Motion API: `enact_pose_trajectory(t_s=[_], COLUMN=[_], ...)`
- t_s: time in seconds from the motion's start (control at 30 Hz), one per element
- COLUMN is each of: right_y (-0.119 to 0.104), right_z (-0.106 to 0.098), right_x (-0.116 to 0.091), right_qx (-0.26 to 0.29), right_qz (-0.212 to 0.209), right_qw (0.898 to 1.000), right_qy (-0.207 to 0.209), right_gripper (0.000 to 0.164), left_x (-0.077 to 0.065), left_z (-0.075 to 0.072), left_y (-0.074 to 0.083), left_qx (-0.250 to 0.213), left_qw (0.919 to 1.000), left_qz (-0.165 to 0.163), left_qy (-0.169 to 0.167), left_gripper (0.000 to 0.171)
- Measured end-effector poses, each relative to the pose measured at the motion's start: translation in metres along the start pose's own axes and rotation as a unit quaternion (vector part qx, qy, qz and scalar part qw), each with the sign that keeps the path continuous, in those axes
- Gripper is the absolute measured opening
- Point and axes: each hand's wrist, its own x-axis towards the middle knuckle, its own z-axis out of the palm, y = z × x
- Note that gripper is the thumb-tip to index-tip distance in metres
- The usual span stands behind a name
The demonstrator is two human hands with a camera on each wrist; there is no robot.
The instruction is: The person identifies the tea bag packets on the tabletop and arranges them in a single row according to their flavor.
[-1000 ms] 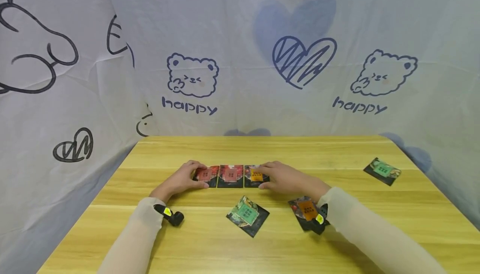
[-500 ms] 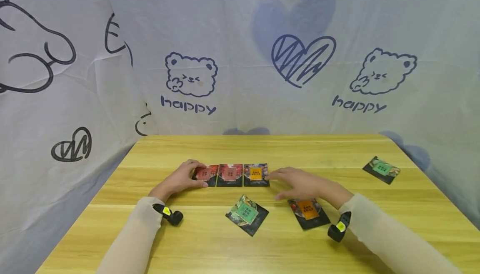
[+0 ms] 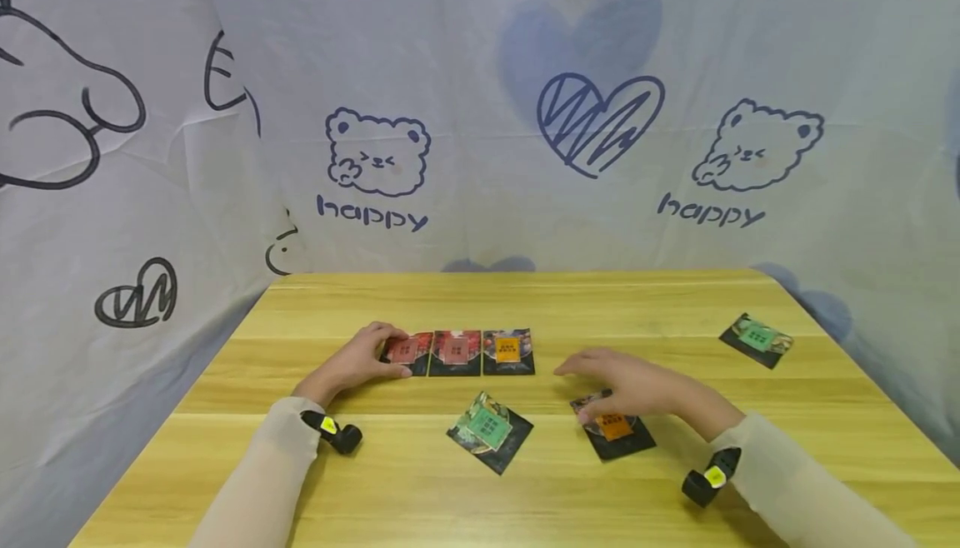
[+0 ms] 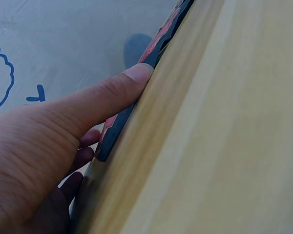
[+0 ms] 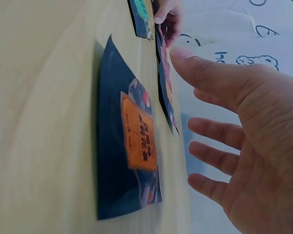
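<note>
the left hand [image 3: 356, 363] rests on the leftmost red packet [image 3: 408, 354], far left on the table [image 3: 375, 490], its thumb and fingers spread about the edges. the right hand [image 3: 639, 385] hovers, fingers loosely apart, by the far edge of the orange packet [image 3: 617, 428], near right.

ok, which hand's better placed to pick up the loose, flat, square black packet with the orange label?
Right, I'd say: the right hand hovers empty above that orange-labelled packet; the left hand is farther off and holds the leftmost red-and-black square packet.
</note>
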Motion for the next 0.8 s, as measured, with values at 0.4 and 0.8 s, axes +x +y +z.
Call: enact_pose_trajectory(t_s=[0.4, 0.8], right_y=[0.009, 0.016], right_z=[0.008, 0.016], right_x=[-0.023, -0.036], right_qx=[0.009, 0.047], right_qz=[-0.003, -0.021], right_qw=[1.0, 0.999], right_qy=[0.012, -0.003], right_gripper=[0.067, 0.056], left_x=[-0.002, -0.003], left_z=[-0.001, 0.0], left_y=[0.002, 0.003], left_qx=[-0.001, 0.001], left_qw=[1.0, 1.0], left_qz=[-0.002, 0.001], left_qy=[0.0, 0.001], left_gripper=[0.073, 0.073])
